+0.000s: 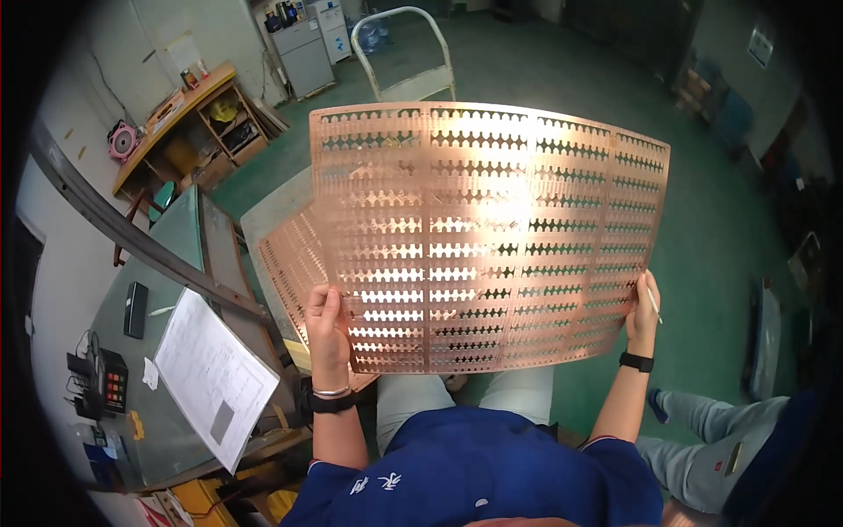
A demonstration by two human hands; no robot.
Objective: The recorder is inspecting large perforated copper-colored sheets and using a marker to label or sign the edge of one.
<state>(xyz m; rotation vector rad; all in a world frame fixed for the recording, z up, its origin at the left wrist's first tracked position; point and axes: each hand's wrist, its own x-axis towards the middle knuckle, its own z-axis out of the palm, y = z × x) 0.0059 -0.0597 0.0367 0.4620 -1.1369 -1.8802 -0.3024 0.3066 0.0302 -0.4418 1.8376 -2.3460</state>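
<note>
A large copper-coloured metal sheet (524, 230), punched with rows of toothed slots, is held up in front of me and glares brightly near its middle. My left hand (327, 321) is closed on its left edge near the lower corner, thumb on the near face. At the opposite edge, my right hand (646, 306) grips the sheet too, and a thin pale pen-like stick (654, 306) sticks out from those fingers. Behind the raised sheet, partly covered by it, similar copper sheeting (290, 259) lies on a flat platform (263, 211).
To the left stands a glass-topped table (176, 237) with papers (215, 373), a black keypad device (111, 382) and a dark case (135, 309). Beyond the sheet rises a cart handle (356, 39). Another person's legs (711, 422) are close at my right.
</note>
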